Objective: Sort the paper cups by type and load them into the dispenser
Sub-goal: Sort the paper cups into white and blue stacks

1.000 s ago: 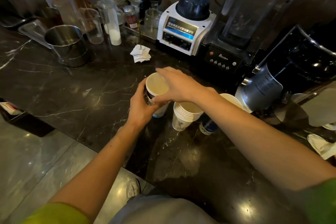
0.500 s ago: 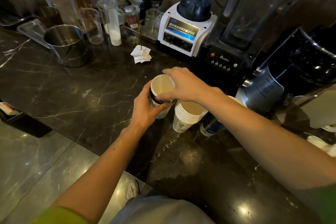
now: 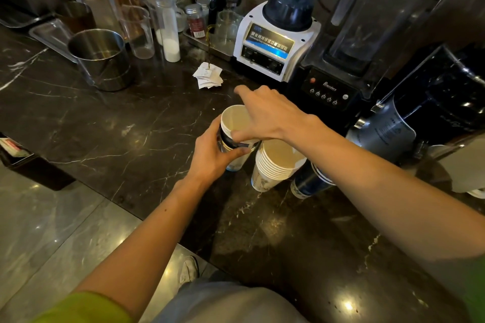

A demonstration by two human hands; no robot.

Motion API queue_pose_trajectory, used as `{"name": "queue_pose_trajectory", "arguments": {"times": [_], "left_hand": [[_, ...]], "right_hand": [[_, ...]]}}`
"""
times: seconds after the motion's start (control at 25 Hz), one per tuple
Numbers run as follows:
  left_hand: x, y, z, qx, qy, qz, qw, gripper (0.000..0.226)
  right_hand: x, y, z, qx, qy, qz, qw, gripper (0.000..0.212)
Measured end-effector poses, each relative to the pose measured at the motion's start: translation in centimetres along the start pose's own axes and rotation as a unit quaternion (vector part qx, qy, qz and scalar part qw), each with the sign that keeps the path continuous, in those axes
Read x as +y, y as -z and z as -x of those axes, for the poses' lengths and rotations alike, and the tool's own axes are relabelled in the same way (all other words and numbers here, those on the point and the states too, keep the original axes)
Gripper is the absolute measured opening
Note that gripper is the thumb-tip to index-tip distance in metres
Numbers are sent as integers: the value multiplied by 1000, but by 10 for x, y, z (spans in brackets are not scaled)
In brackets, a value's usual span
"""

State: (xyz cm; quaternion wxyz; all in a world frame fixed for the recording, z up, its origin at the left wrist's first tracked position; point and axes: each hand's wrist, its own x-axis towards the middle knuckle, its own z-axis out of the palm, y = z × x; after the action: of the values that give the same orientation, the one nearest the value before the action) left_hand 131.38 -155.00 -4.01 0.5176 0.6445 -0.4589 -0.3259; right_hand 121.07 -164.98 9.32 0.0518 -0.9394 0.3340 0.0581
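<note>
A mixed stack of paper cups [image 3: 232,123] stands on the dark marble counter [image 3: 110,134], its top cup dark-banded. My left hand [image 3: 212,157] wraps the stack's side. My right hand [image 3: 267,115] pinches the top cup's near rim, with the index finger stretched over the opening. Right of it stands a stack of white paper cups [image 3: 273,165], tilted slightly. A stack of dark blue paper cups [image 3: 307,181] sits partly hidden under my right forearm. No dispenser is identifiable.
Behind the cups stand a white blender [image 3: 275,42] and a black blender [image 3: 333,86]. A steel pot [image 3: 101,57], glass jars [image 3: 168,26] and folded paper slips [image 3: 208,76] sit at the back left. A dark machine [image 3: 433,107] fills the right. The counter edge runs diagonally at lower left.
Both hands stay on the mixed stack. My right hand has shifted its grip to the top cup's near rim, exposing more of the opening.
</note>
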Motion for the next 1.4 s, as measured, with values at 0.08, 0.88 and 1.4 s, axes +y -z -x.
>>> {"name": "queue_pose_trajectory", "arguments": {"times": [0.08, 0.88, 1.4], "left_hand": [[1, 0, 0, -4, 0, 0, 1000, 84], [1, -4, 3, 20, -5, -21, 1000, 84], [0, -2, 4, 14, 9, -4, 1000, 86]], "right_hand": [[6, 13, 3, 23, -12, -41, 999, 97], [69, 13, 115, 123, -103, -273, 949, 96], [34, 9, 60, -26, -45, -135, 989, 110]]}}
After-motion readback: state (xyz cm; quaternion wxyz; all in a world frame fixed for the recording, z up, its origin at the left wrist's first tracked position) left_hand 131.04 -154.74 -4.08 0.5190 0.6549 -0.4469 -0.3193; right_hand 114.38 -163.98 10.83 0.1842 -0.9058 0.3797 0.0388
